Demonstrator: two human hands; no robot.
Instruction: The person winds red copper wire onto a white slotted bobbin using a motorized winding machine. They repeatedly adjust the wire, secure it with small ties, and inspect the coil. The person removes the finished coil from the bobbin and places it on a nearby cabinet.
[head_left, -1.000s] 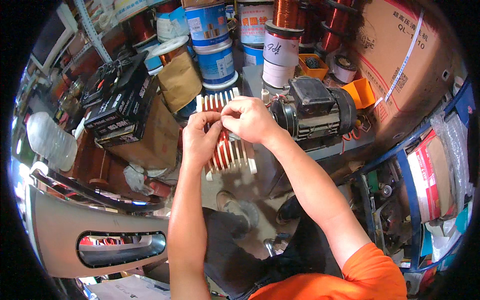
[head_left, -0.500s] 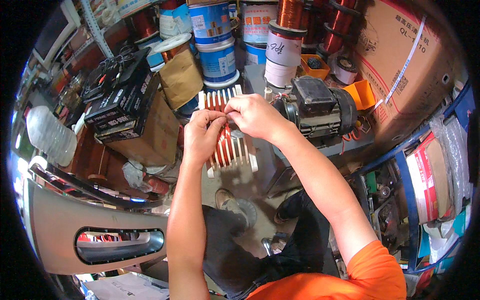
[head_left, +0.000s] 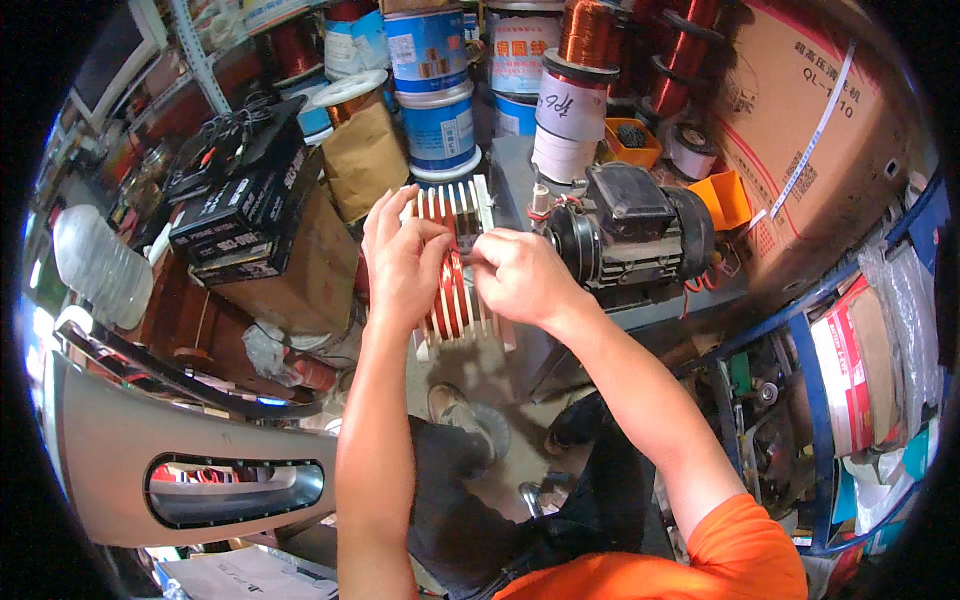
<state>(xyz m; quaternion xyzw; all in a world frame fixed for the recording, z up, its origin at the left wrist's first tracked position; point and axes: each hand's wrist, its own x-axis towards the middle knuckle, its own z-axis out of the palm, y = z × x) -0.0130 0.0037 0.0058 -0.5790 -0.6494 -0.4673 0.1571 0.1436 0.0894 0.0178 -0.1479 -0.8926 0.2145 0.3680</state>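
Note:
In front of me stands a coil-winding former [head_left: 478,312] with pale parallel slats, and reddish copper wire [head_left: 452,285] is wound in the slots between them. My left hand [head_left: 402,262] lies over the former's left side, thumb and index finger closed at the windings. From the right, my right hand [head_left: 525,275] comes in with its fingertips pinched together close to the same windings. Whatever sits between those right fingertips is too small to make out. The fingers of both hands cover part of the wire.
An electric motor [head_left: 640,225] sits on a grey bench right of the former. Behind are blue wire drums [head_left: 438,130] and a copper wire spool [head_left: 588,35]. A large carton [head_left: 790,120] stands at right, a black box [head_left: 240,220] at left. A blue-framed shelf [head_left: 815,400] is at lower right.
My right hand has moved down and slightly right, away from my left fingertips. My left hand's fingers have spread upward along the former's edge. The view has shifted a little.

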